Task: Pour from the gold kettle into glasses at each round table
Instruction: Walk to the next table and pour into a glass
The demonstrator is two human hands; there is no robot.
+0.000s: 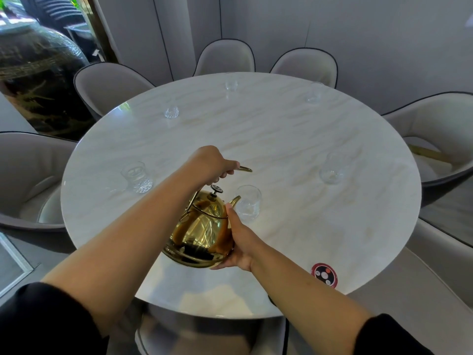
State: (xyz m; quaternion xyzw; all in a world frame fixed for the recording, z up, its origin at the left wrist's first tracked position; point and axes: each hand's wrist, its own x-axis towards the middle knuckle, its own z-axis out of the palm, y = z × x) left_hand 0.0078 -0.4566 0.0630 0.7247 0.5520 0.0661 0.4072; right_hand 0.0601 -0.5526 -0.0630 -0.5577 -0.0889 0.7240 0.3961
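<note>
The gold kettle (pixel 202 231) hangs tilted above the near part of the round marble table (pixel 281 139), its spout pointing at the rim of a clear glass (pixel 247 203) just beyond it. My left hand (pixel 212 163) grips the kettle's thin gold handle from above. My right hand (pixel 240 242) lies against the kettle's right side and underside, fingers straight along the body. More clear glasses stand around the table: one at the left (pixel 137 176), one at the right (pixel 332 169), and several farther back. No stream of liquid shows.
Grey padded chairs (pixel 110 85) ring the table on all sides. A round red and black sticker (pixel 324 274) sits near the table's front right edge. A big dark ornamental jar (pixel 38 80) stands at the back left.
</note>
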